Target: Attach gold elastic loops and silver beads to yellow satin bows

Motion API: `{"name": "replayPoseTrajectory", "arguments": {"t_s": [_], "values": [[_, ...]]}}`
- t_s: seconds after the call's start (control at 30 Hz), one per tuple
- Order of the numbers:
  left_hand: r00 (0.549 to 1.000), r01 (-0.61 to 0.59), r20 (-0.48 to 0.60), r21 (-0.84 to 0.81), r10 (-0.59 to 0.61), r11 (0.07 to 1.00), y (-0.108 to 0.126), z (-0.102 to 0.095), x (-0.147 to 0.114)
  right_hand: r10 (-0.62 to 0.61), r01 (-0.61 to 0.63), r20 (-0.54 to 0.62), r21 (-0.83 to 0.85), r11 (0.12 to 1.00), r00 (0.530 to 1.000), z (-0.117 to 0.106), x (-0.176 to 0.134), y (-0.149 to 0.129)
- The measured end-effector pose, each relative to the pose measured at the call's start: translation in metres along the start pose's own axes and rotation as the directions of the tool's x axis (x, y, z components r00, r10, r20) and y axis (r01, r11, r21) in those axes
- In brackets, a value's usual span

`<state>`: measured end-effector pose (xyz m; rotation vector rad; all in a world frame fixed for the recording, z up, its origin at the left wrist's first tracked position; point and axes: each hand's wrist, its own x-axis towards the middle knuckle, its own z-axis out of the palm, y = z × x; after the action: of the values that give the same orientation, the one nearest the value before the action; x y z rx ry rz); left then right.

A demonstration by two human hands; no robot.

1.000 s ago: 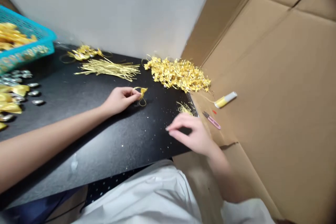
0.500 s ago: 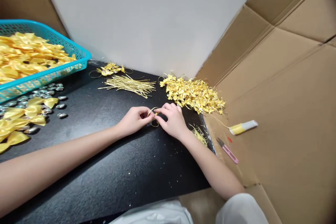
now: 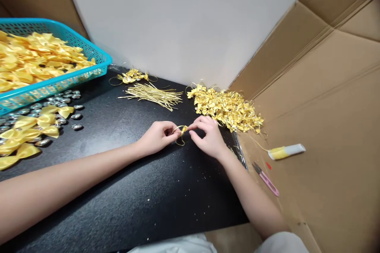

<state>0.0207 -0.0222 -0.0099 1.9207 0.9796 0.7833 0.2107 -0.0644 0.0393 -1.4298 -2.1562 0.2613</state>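
Observation:
A small yellow ribbon bow (image 3: 184,129) with a looped gold cord (image 3: 180,142) is held up just above the black table, between my two hands. My left hand (image 3: 160,136) pinches the cord and the bow's left side between thumb and fingers. From the other side my right hand (image 3: 208,136) brings its thumb and index fingertip together at the bow's right end. Behind the hands lies a bundle of cut gold cords (image 3: 154,95). A heap of finished-looking bows with cord loops (image 3: 227,106) is just beyond my right hand.
At left stands a turquoise basket (image 3: 108,61) full of yellow bows. Silver beads (image 3: 77,127) and loose bows (image 3: 28,150) lie before it. Pink thread snips (image 3: 267,180) and a yellow-and-white thread spool (image 3: 286,151) rest on cardboard at right. A white wall (image 3: 190,23) closes the back.
The view has shifted, so everything sits slightly farther right. My right hand has drawn a little away from my left, and more of the bow shows between them.

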Motion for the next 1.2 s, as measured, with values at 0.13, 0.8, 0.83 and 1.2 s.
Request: {"name": "replayPoseTrajectory", "arguments": {"t_s": [0.13, 0.8, 0.83, 1.2], "values": [[1.0, -0.018, -0.007, 0.015, 0.018, 1.0, 0.0, 0.0, 0.0, 0.002, -0.004, -0.015, -0.119, 0.993, 1.0, 0.007, -0.001, -0.012], [0.994, -0.071, -0.075, 0.064, 0.075, 0.995, -0.003, 0.001, 0.0, 0.142, -0.139, -0.01, -0.249, 0.958, 0.99, 0.029, 0.007, -0.018], [0.995, -0.063, -0.073, 0.059, 0.067, 0.996, -0.003, 0.001, 0.0, 0.126, -0.127, -0.02, -0.252, 0.96, 0.992, 0.028, 0.008, -0.018], [0.998, -0.016, -0.065, 0.028, 0.018, 0.999, -0.002, 0.001, 0.0, 0.203, -0.189, 0.0, 0.367, 0.911, 0.979, 0.019, 0.013, 0.001]]}}
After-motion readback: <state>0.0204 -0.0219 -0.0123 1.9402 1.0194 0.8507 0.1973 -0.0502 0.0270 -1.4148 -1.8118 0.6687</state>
